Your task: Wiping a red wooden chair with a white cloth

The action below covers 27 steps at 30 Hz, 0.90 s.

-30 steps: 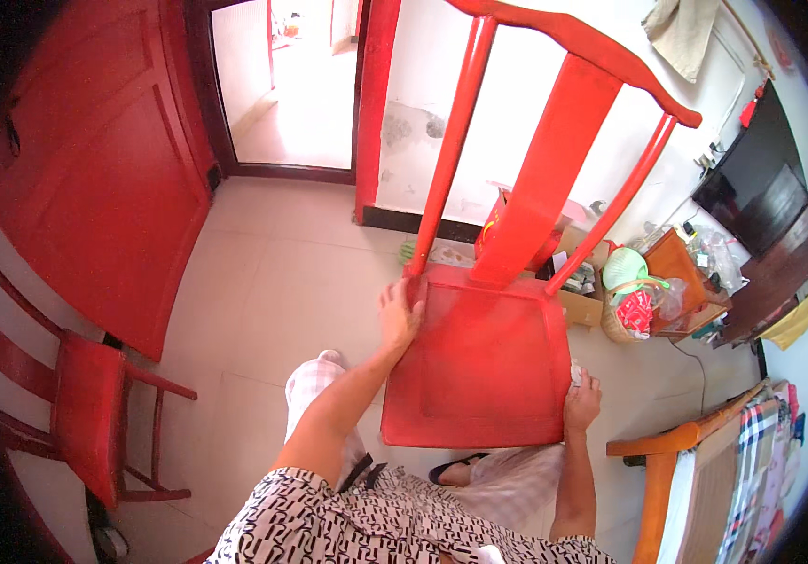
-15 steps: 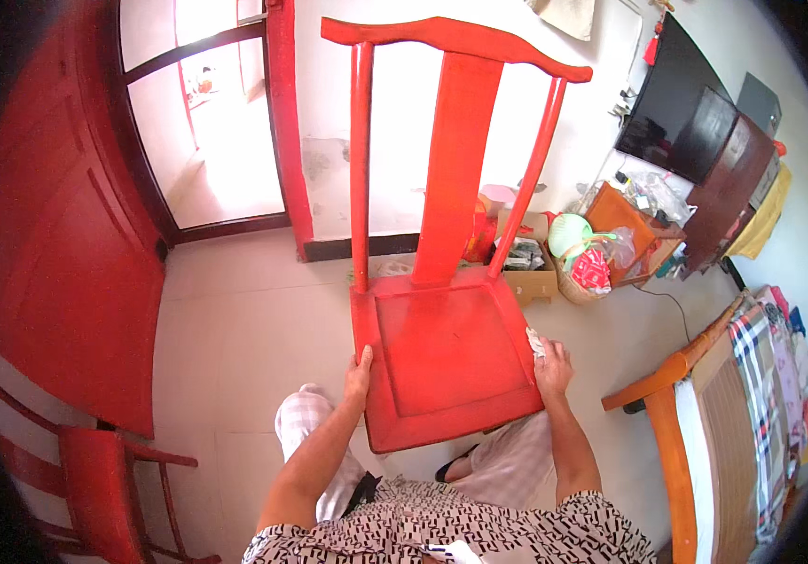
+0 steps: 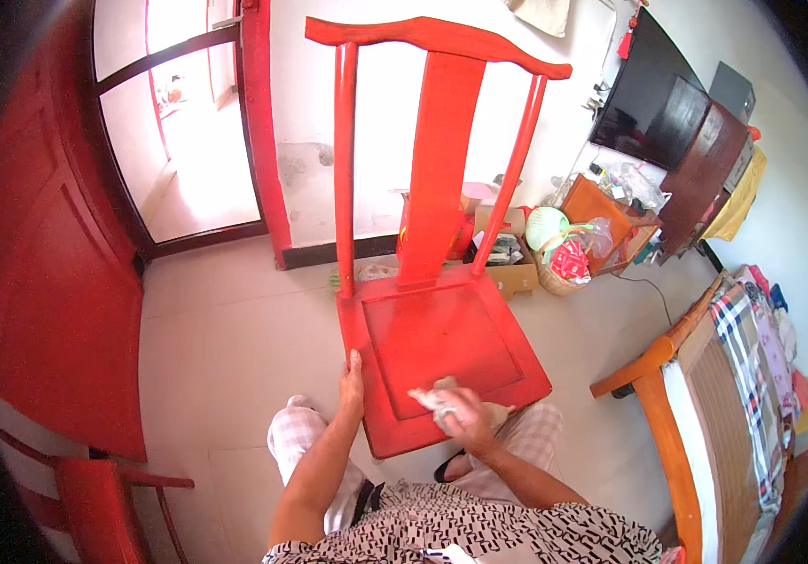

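A red wooden chair with a tall back stands in front of me, its seat facing up and its front edge by my knees. My left hand grips the left edge of the seat, thumb on top and the other fingers hidden below. Over the front of the seat, my right hand is closed round a crumpled whitish cloth. That hand is slightly smeared by motion. Part of the cloth sticks out to the left of the fingers, onto or just above the seat panel.
Another red chair stands at the lower left, near a red door. To the right is a wooden bed with folded bedding. A cardboard box, a wicker basket and a television are along the far wall.
My right hand has moved left with the cloth, from the seat's right edge to over its front part. My left hand keeps hold of the left edge. The whole view has shifted slightly.
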Tool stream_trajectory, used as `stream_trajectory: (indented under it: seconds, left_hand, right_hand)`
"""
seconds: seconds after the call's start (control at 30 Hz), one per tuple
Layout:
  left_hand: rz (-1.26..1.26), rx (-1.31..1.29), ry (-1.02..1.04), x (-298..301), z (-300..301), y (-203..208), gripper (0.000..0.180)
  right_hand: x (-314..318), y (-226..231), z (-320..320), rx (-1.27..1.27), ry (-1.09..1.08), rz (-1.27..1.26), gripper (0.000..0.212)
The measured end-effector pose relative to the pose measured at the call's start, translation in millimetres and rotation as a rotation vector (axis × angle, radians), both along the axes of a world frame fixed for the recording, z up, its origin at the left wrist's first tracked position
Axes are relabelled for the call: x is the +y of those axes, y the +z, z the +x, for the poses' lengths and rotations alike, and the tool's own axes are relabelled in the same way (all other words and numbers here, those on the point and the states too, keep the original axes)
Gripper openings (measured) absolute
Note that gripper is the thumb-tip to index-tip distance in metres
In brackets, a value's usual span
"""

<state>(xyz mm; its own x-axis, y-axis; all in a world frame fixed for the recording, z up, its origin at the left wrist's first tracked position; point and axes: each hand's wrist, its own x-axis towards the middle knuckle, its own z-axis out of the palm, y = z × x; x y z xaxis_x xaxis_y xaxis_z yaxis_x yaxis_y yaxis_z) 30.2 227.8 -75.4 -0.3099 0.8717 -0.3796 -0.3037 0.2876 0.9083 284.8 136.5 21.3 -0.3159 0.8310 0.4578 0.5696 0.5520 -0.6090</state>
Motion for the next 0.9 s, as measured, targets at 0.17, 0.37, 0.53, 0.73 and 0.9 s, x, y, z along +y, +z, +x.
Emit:
stream_trajectory:
  seconds: [0.17, 0.37, 0.53, 0.73, 0.9]
  left_hand:
    - [0.077, -0.193, -0.009, 6.5, -20.7, -36.9, 0.095]
    - [0.056, -0.479, -0.071, 3.8, -11.3, -14.8, 0.089]
    - [0.138, -0.762, 0.064, 1.8, -7.0, -20.8, 0.071]
    - [0.004, -0.497, 0.331, 10.6, -10.1, -14.3, 0.064]
    - [0.051, -0.414, 0.279, -1.0, -7.8, 4.0, 0.076]
  right_hand:
    - [-3.5, 3.7, -74.9, -0.027, 0.245, 0.104, 0.04]
    - [24.8, 4.2, -122.3, -0.187, 0.314, 0.245, 0.041]
    - [65.9, -4.1, -136.8, -0.222, 0.243, 0.284, 0.036]
    - [122.9, -10.2, -173.8, -0.293, 0.2, 0.263, 0.032]
    - [170.7, -19.1, -193.5, -0.313, 0.183, 0.3, 0.034]
